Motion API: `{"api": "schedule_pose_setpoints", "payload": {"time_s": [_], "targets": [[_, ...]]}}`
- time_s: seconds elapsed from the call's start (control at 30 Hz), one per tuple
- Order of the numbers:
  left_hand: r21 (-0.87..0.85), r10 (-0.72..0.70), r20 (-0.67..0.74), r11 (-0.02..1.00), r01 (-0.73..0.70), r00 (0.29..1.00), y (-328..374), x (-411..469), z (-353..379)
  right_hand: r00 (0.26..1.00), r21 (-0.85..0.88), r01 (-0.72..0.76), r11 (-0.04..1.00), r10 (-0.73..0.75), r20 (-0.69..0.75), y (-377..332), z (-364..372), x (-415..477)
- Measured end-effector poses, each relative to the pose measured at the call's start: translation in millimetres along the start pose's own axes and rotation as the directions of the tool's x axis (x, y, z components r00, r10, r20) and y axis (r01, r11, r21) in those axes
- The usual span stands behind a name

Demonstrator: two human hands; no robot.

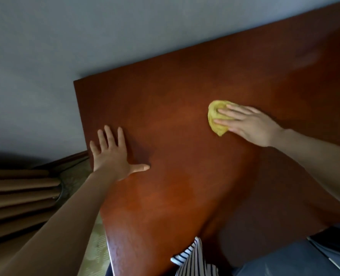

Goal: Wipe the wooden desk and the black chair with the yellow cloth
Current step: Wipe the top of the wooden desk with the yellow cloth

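The reddish-brown wooden desk [175, 196] fills the middle and right of the view, its top bare and slightly glossy. A bunched yellow cloth [214, 116] lies on the desk right of centre. My right hand [250, 124] presses flat on the cloth with straight fingers pointing left. My left hand [113, 154] rests flat on the desk near its left edge, fingers spread, holding nothing. The black chair is not clearly in view.
A pale grey wall [65, 46] runs behind the desk. Brown curtain folds [19, 196] hang at the lower left beside a light patterned floor [93, 246]. A striped garment [191, 259] and dark grey fabric [284, 259] sit at the desk's near edge.
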State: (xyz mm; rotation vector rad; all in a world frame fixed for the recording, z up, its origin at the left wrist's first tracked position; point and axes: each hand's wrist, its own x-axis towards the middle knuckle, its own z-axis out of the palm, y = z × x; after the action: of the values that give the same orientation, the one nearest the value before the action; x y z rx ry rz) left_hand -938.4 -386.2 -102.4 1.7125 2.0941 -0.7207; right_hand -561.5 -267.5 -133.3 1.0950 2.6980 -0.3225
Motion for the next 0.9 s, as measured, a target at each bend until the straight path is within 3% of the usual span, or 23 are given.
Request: {"api": "schedule_pose_setpoints", "payload": {"time_s": [0.17,0.3,0.4,0.5,0.63,0.9], "targets": [[0.061,0.057,0.027,0.996,-0.059,0.998,3.7,10.3,-5.2,0.922,0.082,-0.378,0.922,0.383,-0.051,-4.1,-35.9,52.6],[0.058,0.066,0.028,0.996,-0.067,0.997,5.9,8.1,-6.5,0.798,0.185,-0.593,0.783,0.602,0.010,-8.7,-43.6,107.7],[0.046,0.067,0.022,0.997,-0.068,0.998,6.9,6.7,-6.5,0.724,0.222,-0.676,0.703,0.689,0.024,-29.9,-53.0,151.8],[0.037,0.069,0.019,0.997,-0.070,0.997,5.6,7.1,-7.0,0.729,0.238,-0.665,0.708,0.684,0.000,-56.5,-60.2,197.0],[0.017,0.080,0.009,0.997,-0.080,0.997,5.0,7.8,-6.2,0.807,0.234,-0.566,0.790,0.589,-0.037,-110.2,-67.0,254.1],[-0.004,0.085,0.002,0.996,-0.085,0.996,3.1,9.0,-5.2,0.979,0.155,-0.201,0.967,0.202,0.011,-221.0,-71.2,311.1]]}}
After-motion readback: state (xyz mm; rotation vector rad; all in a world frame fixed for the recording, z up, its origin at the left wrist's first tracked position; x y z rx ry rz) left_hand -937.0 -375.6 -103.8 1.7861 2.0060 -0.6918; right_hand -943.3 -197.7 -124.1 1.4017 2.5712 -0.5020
